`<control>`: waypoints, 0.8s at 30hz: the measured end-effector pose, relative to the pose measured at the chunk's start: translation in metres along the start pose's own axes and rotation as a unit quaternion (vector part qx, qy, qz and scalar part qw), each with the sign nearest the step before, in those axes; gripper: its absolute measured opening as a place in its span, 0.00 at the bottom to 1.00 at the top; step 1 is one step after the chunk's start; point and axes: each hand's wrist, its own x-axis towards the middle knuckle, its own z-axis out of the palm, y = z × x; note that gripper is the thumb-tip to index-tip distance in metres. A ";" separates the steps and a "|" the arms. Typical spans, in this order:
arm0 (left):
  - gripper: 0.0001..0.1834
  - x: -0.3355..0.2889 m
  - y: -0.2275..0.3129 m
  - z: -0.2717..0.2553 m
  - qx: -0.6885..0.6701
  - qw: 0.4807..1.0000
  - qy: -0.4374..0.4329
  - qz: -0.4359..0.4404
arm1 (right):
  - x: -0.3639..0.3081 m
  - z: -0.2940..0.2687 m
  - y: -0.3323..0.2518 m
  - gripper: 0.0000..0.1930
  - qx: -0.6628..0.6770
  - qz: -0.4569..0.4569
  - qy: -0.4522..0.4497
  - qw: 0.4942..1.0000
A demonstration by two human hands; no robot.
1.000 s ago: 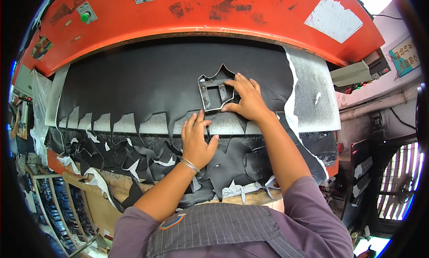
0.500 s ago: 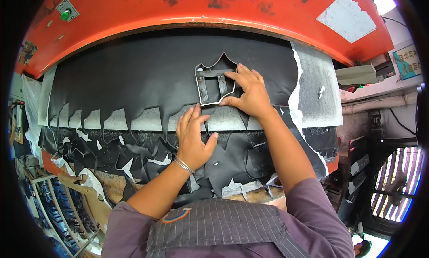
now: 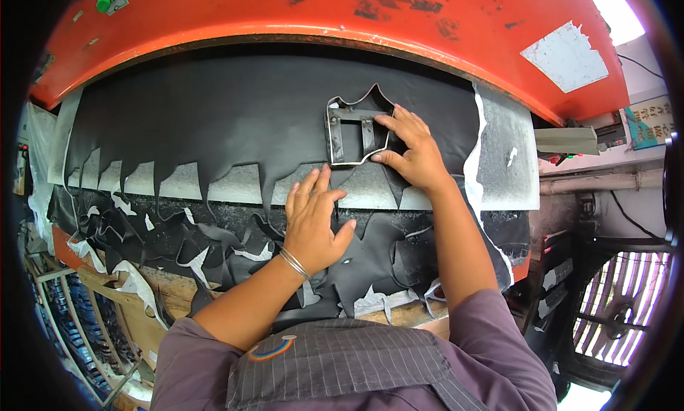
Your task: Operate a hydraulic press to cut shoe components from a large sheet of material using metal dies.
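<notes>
My right hand (image 3: pixel 417 151) grips the right side of a steel cutting die (image 3: pixel 356 115), fingers at its upper right and thumb near its lower right corner. The die is an open metal outline with a pointed top and inner crossbars. It rests on a wide black leather-like sheet (image 3: pixel 214 112), close to the sheet's notched near edge. My left hand (image 3: pixel 313 222) lies with fingers apart just below the die, fingertips at the sheet's edge, holding nothing. A bracelet circles the left wrist.
A pale cutting board (image 3: pixel 509 133) shows under the sheet. Black scraps (image 3: pixel 374 251) with white backing hang along the near edge. An orange machine beam (image 3: pixel 320 16) with a green button (image 3: pixel 105 2) spans the far side. A fan (image 3: pixel 620 318) stands at right, a rack (image 3: pixel 82 318) at lower left.
The view has shifted a little. The cutting die and my right hand sit slightly further right along the sheet's notched edge. My left hand stays below, its fingers still apart.
</notes>
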 end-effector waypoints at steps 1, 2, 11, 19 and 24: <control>0.26 0.001 0.000 0.000 0.006 1.000 -0.007 -0.005 | 0.000 0.000 0.001 0.33 -0.004 -0.005 0.011 1.000; 0.26 0.001 0.000 0.001 0.004 1.000 -0.006 -0.006 | -0.001 0.001 0.001 0.33 -0.006 -0.005 0.009 1.000; 0.26 0.000 0.000 0.003 -0.009 1.000 -0.005 -0.010 | -0.010 0.004 -0.002 0.34 -0.043 0.006 0.019 0.999; 0.25 0.000 0.003 0.003 -0.003 1.000 -0.009 -0.015 | -0.011 0.002 -0.001 0.34 -0.041 -0.005 0.016 0.999; 0.25 0.001 0.001 0.002 0.007 1.000 -0.012 -0.011 | -0.011 0.002 0.000 0.32 -0.047 -0.010 0.026 0.999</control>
